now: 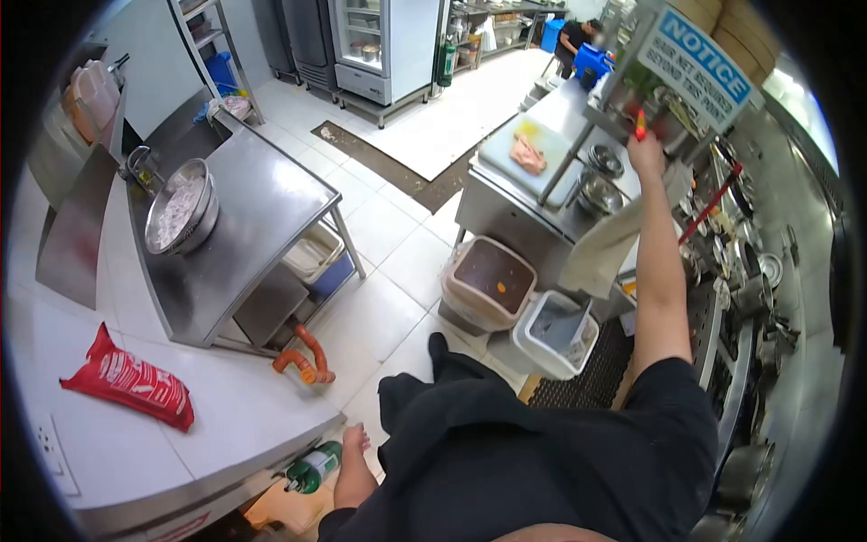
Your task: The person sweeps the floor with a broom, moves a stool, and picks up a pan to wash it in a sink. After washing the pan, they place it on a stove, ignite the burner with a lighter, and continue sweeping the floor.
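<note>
My right hand [647, 155] is stretched far forward at the metal shelf, beside the notice sign. Its fingers are closed round a slim red-and-yellow object [641, 125] whose exact kind I cannot make out. Below that hand, metal bowls [600, 191] stand on the steel counter next to a pale cutting board [506, 144] with a piece of raw meat [529, 155] on it. Low at my side hangs my left hand [356, 438], its fingers loosely bent and holding nothing visible. Nearest to it is a green bottle [314, 466] with a white label.
A steel table [262, 194] on the left bears a colander [183, 208]. A red packet [131, 379] lies on the white counter. Two bins [492, 280] stand ahead, near an orange pipe [307, 361]. Pots [754, 294] line the stove side. Another person [576, 41] works far back.
</note>
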`<act>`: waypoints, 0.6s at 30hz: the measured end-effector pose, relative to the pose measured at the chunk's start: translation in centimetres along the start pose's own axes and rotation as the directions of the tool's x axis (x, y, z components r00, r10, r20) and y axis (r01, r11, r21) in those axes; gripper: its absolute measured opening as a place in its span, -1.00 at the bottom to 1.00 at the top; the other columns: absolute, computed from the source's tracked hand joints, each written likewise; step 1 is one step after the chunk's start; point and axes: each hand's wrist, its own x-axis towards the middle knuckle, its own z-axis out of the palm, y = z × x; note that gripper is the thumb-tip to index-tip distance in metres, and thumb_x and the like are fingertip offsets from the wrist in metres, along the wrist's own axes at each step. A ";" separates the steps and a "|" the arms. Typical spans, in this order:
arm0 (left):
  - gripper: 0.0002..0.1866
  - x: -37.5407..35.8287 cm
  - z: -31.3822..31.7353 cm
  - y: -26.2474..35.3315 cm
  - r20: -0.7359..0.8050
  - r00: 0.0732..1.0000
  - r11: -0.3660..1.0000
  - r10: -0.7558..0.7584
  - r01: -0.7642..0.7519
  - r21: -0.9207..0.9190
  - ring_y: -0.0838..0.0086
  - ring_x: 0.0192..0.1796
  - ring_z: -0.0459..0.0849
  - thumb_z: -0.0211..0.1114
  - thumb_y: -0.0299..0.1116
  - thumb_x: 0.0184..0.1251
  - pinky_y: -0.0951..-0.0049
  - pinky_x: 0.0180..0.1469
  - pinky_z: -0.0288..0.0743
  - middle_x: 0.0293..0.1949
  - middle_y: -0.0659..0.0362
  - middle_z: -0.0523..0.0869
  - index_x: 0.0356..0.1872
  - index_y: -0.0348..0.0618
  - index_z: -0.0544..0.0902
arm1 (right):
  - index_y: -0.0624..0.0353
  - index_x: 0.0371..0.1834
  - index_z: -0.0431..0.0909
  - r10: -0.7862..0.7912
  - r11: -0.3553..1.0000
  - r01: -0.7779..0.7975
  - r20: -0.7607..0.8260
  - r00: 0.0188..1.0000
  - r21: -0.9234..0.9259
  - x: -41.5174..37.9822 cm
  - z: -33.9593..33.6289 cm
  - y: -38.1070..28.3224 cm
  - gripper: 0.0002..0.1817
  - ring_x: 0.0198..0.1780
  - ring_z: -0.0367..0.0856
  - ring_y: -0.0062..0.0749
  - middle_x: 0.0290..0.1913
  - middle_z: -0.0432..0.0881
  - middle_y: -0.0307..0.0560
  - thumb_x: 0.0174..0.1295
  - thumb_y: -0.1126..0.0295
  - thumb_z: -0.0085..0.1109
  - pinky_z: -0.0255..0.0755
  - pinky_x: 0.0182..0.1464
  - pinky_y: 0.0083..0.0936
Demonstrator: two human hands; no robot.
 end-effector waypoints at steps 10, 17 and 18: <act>-0.71 4.5 2.4 14.3 0.064 0.996 0.982 -0.067 0.055 0.179 0.35 -0.53 0.62 0.21 -0.14 0.44 0.27 -0.51 0.54 -0.49 0.12 0.61 -0.28 -0.19 0.60 | -0.02 0.36 0.52 0.051 0.988 -0.083 -0.238 0.970 -0.127 -2.1 -0.2 -4.3 -0.47 -0.01 0.72 0.14 0.15 0.66 0.17 0.39 0.02 0.19 0.56 0.00 -0.05; -0.76 7.1 7.9 43.1 0.040 0.918 0.908 0.395 -0.397 0.137 0.55 -0.53 0.52 0.22 -0.18 0.51 0.46 -0.53 0.41 -0.51 0.28 0.56 -0.22 -0.15 0.61 | 0.33 0.32 0.41 -0.046 0.654 0.368 -0.451 0.892 0.661 -8.3 10.9 -18.4 -0.60 0.00 0.47 -0.50 0.09 0.49 -0.09 0.47 0.45 0.08 0.44 0.05 -0.50; -0.75 5.7 9.5 47.2 0.050 0.904 0.891 0.424 -0.426 0.155 0.56 -0.50 0.54 0.23 -0.17 0.51 0.47 -0.50 0.43 -0.48 0.27 0.59 -0.18 -0.16 0.63 | 0.29 0.31 0.42 -0.133 0.630 0.321 -0.309 0.942 0.707 -9.1 12.9 -21.8 -0.60 -0.03 0.46 -0.52 0.05 0.49 -0.11 0.43 0.51 0.08 0.43 0.05 -0.54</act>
